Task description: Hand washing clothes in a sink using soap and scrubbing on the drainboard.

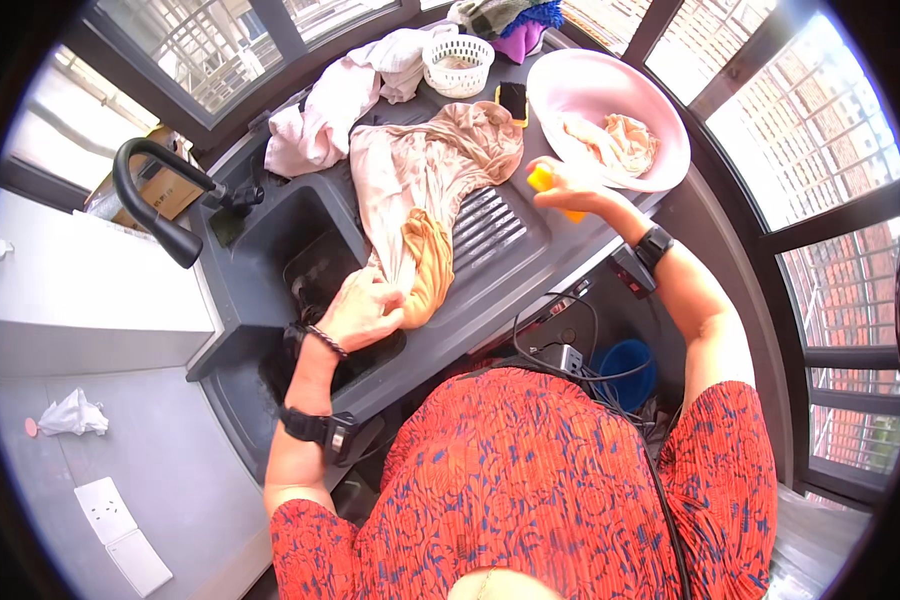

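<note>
A wet pink-beige garment (412, 172) lies across the ribbed washboard part of a dark grey laundry sink (495, 225), with a mustard-coloured section (427, 262) at its near end. My left hand (364, 307) pinches the near end of the cloth, above the edge of the basin (319, 255). In my right hand (574, 187) is a yellow-orange block (541, 178), largely covered by the fingers, so its exact kind is unclear. That hand hovers over the right of the washboard, close to a pink plastic basin (664, 154) holding a crumpled peach cloth (622, 142).
A black gooseneck faucet (150, 195) arches over the left side. Behind the garment are a pale pink cloth (322, 120), a white perforated basket (457, 66) and a black-bristled brush (511, 101). Cables (592, 375) and a blue bucket (626, 371) sit below the sink's front edge.
</note>
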Demonstrator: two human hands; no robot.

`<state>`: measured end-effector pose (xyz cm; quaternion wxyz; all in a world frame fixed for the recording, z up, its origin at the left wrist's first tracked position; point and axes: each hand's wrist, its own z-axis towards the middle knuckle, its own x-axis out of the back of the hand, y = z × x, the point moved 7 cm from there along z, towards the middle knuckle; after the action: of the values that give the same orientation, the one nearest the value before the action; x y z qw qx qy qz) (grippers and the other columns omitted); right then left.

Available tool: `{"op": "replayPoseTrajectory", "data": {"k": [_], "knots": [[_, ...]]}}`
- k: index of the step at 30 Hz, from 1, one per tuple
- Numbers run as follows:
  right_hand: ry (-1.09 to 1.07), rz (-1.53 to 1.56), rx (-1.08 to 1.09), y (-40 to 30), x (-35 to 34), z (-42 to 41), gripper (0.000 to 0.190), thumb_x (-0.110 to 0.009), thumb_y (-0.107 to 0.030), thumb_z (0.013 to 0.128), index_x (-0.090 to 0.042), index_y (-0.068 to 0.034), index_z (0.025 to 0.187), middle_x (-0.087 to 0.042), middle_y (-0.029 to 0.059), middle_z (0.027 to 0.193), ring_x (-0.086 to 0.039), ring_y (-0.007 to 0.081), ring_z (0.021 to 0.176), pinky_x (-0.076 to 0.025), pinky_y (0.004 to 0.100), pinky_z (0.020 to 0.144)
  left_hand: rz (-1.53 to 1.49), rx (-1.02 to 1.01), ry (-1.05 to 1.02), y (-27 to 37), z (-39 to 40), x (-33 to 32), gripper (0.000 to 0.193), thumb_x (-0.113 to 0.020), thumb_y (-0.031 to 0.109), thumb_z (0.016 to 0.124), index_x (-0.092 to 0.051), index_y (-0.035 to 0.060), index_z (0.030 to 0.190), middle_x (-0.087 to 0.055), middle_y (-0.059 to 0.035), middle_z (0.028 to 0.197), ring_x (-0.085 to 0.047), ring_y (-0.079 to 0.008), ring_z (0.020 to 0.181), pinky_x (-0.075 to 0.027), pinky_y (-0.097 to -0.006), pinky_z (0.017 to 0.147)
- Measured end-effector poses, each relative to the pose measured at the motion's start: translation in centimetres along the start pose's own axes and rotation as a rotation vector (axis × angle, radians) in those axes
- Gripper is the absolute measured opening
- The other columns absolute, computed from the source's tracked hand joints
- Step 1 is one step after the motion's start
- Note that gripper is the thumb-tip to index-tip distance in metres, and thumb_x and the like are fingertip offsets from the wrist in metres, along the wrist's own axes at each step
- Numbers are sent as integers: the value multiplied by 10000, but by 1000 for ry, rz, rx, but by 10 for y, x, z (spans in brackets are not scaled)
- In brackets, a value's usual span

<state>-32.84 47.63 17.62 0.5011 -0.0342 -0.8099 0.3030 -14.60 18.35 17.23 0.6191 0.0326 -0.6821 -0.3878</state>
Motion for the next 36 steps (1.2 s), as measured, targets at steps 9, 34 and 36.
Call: {"op": "replayPoseTrajectory", "data": {"k": [9, 34, 36], "knots": [[336, 118, 288, -27, -26, 60, 675, -741, -275, 734, -511, -51, 1328, -583, 242, 1226, -609, 354, 1100, -502, 419, 921, 174, 275, 298, -26, 19, -67, 391, -669, 237, 802, -546, -12, 1078, -647, -161, 885, -636, -363, 943, -511, -466, 812], [34, -106, -22, 26, -41, 61, 705, -713, -346, 726, -472, -93, 1338, -661, 228, 1099, -606, 384, 1106, -479, 427, 949, -1017, 456, -3, 3, -21, -44, 182, -715, 132, 890, -674, -11, 994, -680, 9, 821, -594, -23, 681, -478, -190, 593], [-21, -203, -51, 31, -35, 35, 692, -702, -325, 731, -463, -96, 1340, -669, 228, 1065, -614, 385, 1086, -484, 429, 941, -1140, 448, -18, 18, -22, -30, 174, -726, 138, 882, -674, -5, 967, -673, 21, 825, -579, -1, 693, -456, -177, 576]]}}
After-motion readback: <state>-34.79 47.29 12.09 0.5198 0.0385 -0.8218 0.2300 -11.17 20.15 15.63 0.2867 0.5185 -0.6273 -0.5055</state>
